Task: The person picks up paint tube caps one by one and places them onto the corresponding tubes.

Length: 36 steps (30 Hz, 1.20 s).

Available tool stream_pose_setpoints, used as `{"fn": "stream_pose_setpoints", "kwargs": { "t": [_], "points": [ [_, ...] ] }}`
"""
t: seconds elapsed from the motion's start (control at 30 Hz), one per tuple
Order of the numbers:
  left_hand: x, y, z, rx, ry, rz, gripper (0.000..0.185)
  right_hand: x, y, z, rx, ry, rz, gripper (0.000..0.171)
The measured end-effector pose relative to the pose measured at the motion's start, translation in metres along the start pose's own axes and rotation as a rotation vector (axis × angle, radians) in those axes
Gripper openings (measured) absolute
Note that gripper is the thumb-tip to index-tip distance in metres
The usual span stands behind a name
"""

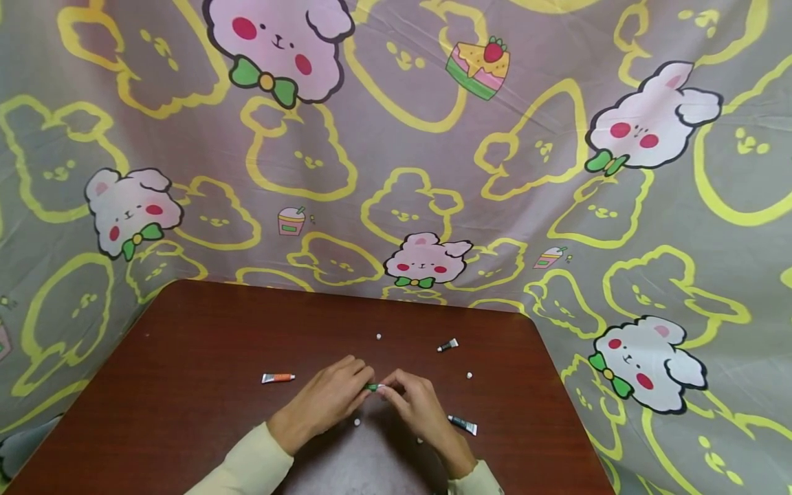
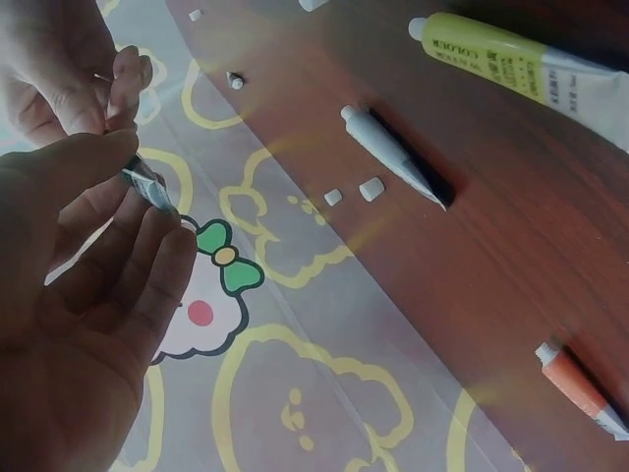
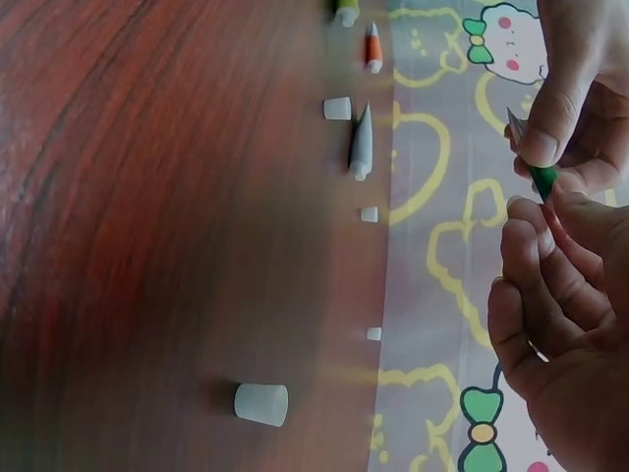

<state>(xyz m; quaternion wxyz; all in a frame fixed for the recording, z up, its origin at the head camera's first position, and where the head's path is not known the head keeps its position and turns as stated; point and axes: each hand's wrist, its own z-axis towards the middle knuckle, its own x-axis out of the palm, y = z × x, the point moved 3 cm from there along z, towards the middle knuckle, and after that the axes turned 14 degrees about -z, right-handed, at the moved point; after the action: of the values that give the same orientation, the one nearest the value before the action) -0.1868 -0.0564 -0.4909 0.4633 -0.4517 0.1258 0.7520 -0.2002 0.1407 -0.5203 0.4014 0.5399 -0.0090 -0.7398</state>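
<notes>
A small green paint tube [image 1: 372, 387] is held between the two hands, above the table. My left hand [image 1: 331, 392] pinches its flat, silvery end, which shows in the left wrist view as a crimped tail [image 2: 149, 185]. At the other end, the thumb and fingers of my right hand [image 1: 416, 401] pinch the white tip, mostly hidden by the fingertips. In the right wrist view the green body [image 3: 543, 181] shows between the two sets of fingers. An orange paint tube [image 1: 278, 377] lies left of the left hand.
Dark paint tubes lie right of the hands, one farther back [image 1: 447, 345] and one nearer [image 1: 463, 425]. Several white caps are scattered about, including one behind the hands [image 1: 379, 336] and one below them [image 1: 357, 422]. A yellow tube [image 2: 491, 64] shows in the left wrist view. Patterned cloth [image 1: 322, 151] surrounds the table.
</notes>
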Motion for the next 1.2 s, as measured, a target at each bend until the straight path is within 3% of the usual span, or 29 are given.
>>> {"fn": "stream_pose_setpoints", "kwargs": {
  "t": [0.33,0.8,0.97,1.2],
  "points": [
    [0.004,0.001,0.003,0.049,-0.016,0.013,0.03,-0.002,-0.004,-0.001,-0.083,-0.029,-0.023,0.009],
    [0.012,-0.001,0.009,0.056,-0.012,0.039,0.03,-0.004,-0.01,-0.004,-0.086,-0.031,-0.029,0.011],
    [0.017,-0.003,0.013,0.054,-0.007,0.063,0.028,-0.006,-0.015,-0.006,-0.054,-0.027,-0.057,0.011],
    [0.027,-0.003,0.02,0.022,0.011,0.084,0.028,-0.008,-0.024,-0.008,0.107,-0.021,-0.064,0.011]
  ]
}}
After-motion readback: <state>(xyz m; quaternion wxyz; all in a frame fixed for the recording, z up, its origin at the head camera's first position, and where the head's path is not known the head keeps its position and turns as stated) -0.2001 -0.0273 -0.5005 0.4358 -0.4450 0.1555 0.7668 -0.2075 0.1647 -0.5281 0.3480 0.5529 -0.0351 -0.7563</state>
